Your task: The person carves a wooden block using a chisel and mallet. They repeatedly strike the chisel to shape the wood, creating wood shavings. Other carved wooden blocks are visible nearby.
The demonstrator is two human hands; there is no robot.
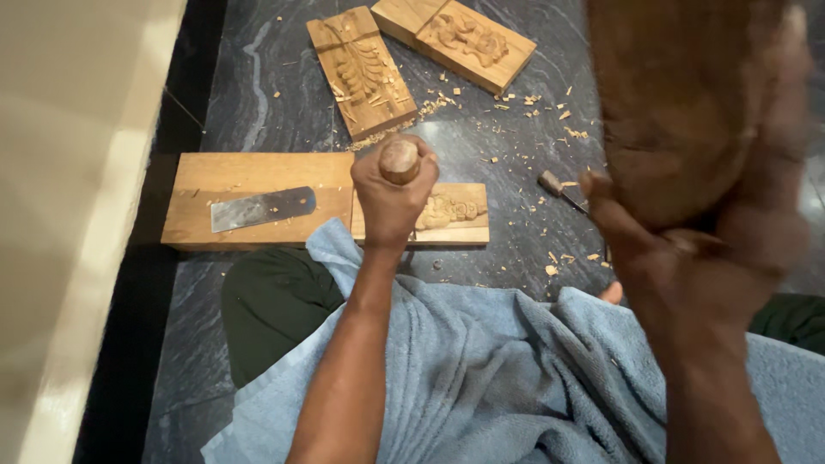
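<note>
Left hand point(391, 193) grip is clenched round the round-topped wooden chisel handle point(400, 160), upright over a small pale carved wooden block point(451, 215) on the dark stone floor point(258, 86); right hand point(687, 258) grips a blurred, heavy-looking brown wooden mallet point(679, 103); the stiff block likely chips easily

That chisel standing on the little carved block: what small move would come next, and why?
Probably the raised wooden mallet in the right hand comes down on the chisel handle. The left hand has it upright over the carved block, butt end exposed, and fresh chips lie scattered on the floor.
</note>
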